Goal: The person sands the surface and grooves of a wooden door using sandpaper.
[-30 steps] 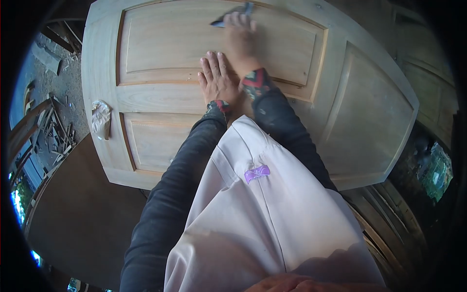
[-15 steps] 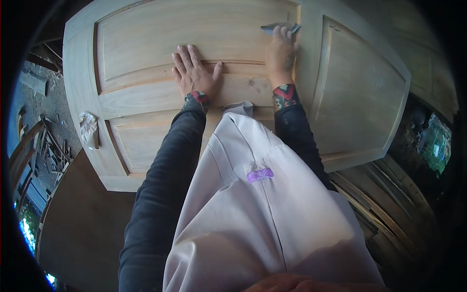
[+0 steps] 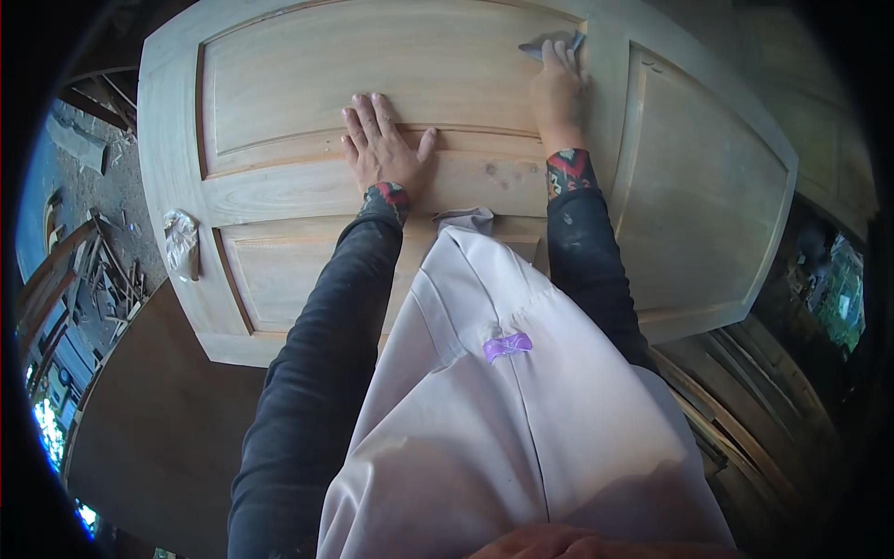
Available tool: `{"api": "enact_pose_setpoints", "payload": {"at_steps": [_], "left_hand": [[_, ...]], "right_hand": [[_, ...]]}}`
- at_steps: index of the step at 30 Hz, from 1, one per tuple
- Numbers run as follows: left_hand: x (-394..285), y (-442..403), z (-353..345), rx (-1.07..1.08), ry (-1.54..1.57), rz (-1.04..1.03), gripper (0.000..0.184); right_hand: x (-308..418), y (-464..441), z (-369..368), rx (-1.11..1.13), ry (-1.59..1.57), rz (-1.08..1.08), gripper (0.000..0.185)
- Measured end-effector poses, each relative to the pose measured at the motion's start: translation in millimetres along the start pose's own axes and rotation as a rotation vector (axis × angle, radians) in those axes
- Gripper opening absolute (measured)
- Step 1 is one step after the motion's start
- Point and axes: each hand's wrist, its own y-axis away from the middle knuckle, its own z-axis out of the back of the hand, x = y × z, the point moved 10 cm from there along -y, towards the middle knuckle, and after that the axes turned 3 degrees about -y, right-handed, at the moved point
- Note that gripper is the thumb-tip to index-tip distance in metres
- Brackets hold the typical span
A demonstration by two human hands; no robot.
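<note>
A pale wooden panelled door (image 3: pixel 279 197) lies below me. My left hand (image 3: pixel 383 147) rests flat on it, fingers spread, across the lower edge of the large upper panel (image 3: pixel 447 79). My right hand (image 3: pixel 561 88) is at the right end of that panel, its fingers pressed on a folded grey sheet (image 3: pixel 535 49), which looks like sandpaper. The sheet touches the panel near the raised moulding. Part of it is hidden under the fingers.
A clear plastic bag (image 3: pixel 182 244) sits at the door's left edge. A grey cloth (image 3: pixel 468 220) lies beside my light garment (image 3: pixel 484 419). Wood scraps (image 3: pixel 104 275) litter the floor at left. Planks (image 3: pixel 722 401) are stacked at lower right, and a brown board (image 3: pixel 163 410) stands at lower left.
My right hand has moved right with the grey sheet, from the upper panel's middle to its right end. My left hand has shifted slightly left, its thumb now spread. The grey cloth has come into view.
</note>
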Motion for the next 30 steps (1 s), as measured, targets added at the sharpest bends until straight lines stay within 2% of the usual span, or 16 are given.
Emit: {"api": "enact_pose_setpoints", "payload": {"at_steps": [3,5,7,8,9,10,12,14,15,17,20,23,26,28,29,30], "left_hand": [[1.9,2.0,-4.0,0.020,0.019,0.000,0.093],[5.0,1.7,-5.9,0.036,0.017,-0.006,0.092],[15.8,2.7,-33.9,-0.128,-0.298,-0.081,0.092],[18.8,6.0,-43.6,-0.204,-0.455,-0.121,0.092],[21.2,4.8,-46.0,-0.041,-0.247,-0.090,0.091],[16.9,5.7,-31.2,-0.014,-0.146,-0.061,0.091],[8.1,3.0,-4.1,0.022,0.073,-0.003,0.093],[7.7,1.8,-2.3,0.046,0.117,-0.004,0.091],[9.3,1.3,-4.2,0.047,0.135,-0.016,0.091],[16.2,3.8,-13.1,0.053,0.177,-0.077,0.092],[80.4,16.6,6.9,0.000,0.099,0.028,0.090],[237.9,46.7,19.9,-0.106,0.091,0.451,0.093],[256.5,50.2,35.8,-0.068,0.057,0.365,0.096],[257.0,52.1,31.2,-0.082,0.039,0.379,0.099],[256.4,52.6,32.3,-0.076,0.034,0.381,0.099],[258.3,50.4,34.0,-0.082,0.024,0.379,0.099]], "right_hand": [[57.0,-11.4,-33.9,0.139,-0.052,-0.006,0.031],[178.0,-10.9,-40.2,0.105,-0.165,0.311,0.030],[260.6,-10.4,-56.3,0.167,-0.261,0.441,0.029],[267.7,-13.6,-56.8,0.199,-0.296,0.466,0.031],[266.7,-14.5,-56.0,0.236,-0.324,0.487,0.033],[258.4,-12.1,-56.5,0.279,-0.344,0.507,0.035],[194.2,0.0,-33.8,0.169,-0.344,0.445,0.035],[107.4,26.1,-10.6,0.122,-0.260,0.298,0.039],[67.7,45.0,-6.3,0.084,-0.112,0.261,0.042],[22.9,68.6,4.1,0.150,-0.030,0.230,0.042],[11.7,73.4,3.5,0.215,0.007,0.189,0.043],[11.1,72.7,-9.3,0.304,0.109,0.110,0.044],[-21.6,76.5,-69.9,0.264,0.176,-0.045,0.041],[106.8,46.0,-28.6,0.306,0.154,0.053,0.033],[178.2,39.3,-22.8,0.235,0.011,0.213,0.027],[246.0,41.0,-25.8,0.095,-0.065,0.351,0.029]]}}
